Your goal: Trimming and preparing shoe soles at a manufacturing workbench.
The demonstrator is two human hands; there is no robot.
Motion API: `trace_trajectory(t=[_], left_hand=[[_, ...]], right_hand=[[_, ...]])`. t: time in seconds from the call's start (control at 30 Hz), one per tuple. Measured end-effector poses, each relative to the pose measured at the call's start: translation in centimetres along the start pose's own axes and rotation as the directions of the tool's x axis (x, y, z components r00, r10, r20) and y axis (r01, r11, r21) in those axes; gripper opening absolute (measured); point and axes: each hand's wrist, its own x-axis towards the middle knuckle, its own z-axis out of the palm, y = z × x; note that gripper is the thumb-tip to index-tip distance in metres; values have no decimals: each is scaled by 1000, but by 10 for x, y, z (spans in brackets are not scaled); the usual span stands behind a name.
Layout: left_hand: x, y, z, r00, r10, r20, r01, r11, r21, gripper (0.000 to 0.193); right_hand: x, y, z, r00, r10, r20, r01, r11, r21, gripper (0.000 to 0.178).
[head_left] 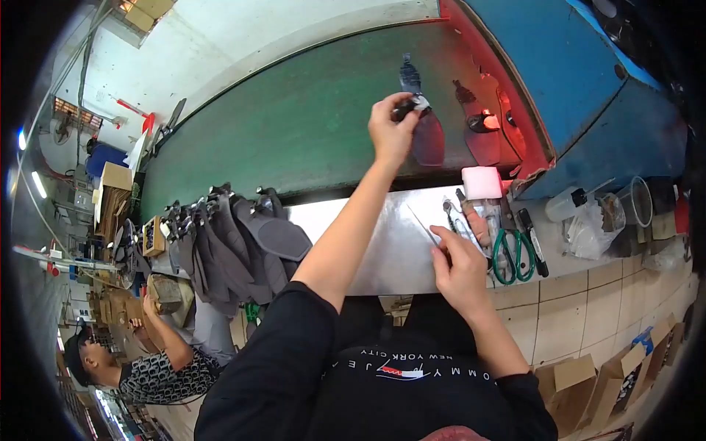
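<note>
My left hand [391,132] reaches over the green belt with its fingers closed on a dark piece [403,110] that has a shiny light bit. The piece sits across the middle of a flat, dark sole-shaped part [428,143] on the belt. Whether it is fixed to that part, I cannot tell. Nearer to me, above the metal ledge [375,253], my right hand [463,272] pinches a thin metal rod [421,223], its tip pointing up and left. A similar sole-shaped part [482,147] lies to the right under red light, with a dark piece across its middle.
Grey sole-shaped pieces [276,235] are heaped at the ledge's left. Green-handled scissors [512,257], a black marker [531,239] and a pink-topped container [482,184] stand right. A blue machine [559,81] bounds the belt. Another person [158,360] works left; cardboard boxes [570,386] are lower right.
</note>
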Motion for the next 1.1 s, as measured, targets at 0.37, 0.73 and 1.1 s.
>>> trace_trajectory(t=[0.37,0.73,1.1], left_hand=[[-132,123,-179,804,-433,409,593,520,-615,32],[-204,134,-222,670,-474,571,740,371,-561,27],[-214,140,-236,736,-509,446,660,395,-639,24]], right_hand=[[18,11,13,971,116,211,-148,979,139,13],[2,-81,5,980,61,192,-201,373,906,28],[-50,-87,4,945,84,315,-227,864,450,30]])
